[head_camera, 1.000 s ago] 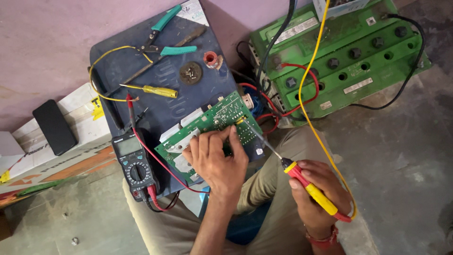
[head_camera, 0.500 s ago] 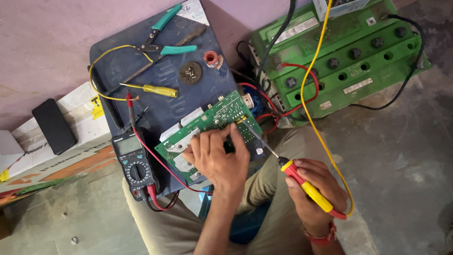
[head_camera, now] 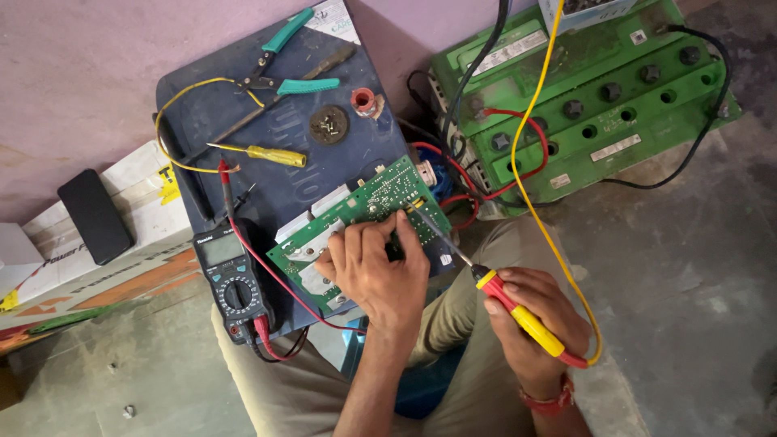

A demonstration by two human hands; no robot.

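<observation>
My left hand [head_camera: 374, 271] lay flat on the green circuit board [head_camera: 364, 218], fingers spread and pressing it down against the dark blue case [head_camera: 283, 154] that carried it. My right hand [head_camera: 534, 316] was closed around the yellow and red handle of a soldering iron [head_camera: 518, 311], whose thin metal tip reached up and left to touch the board near its right edge. The two hands were apart, the right one lower and out to the side. A yellow cord [head_camera: 534, 146] ran from the iron's end up past the green battery [head_camera: 583, 97] standing to the right of the case. On the case top lay teal-handled pliers [head_camera: 283, 65], a yellow-handled screwdriver [head_camera: 267, 154] and a small round dish of screws [head_camera: 330, 124]. A dark multimeter [head_camera: 231, 279] sat at the case's lower left corner, its red lead trailing under my left wrist. A black phone [head_camera: 95, 215] rested on a cardboard box [head_camera: 146, 202] further left.
</observation>
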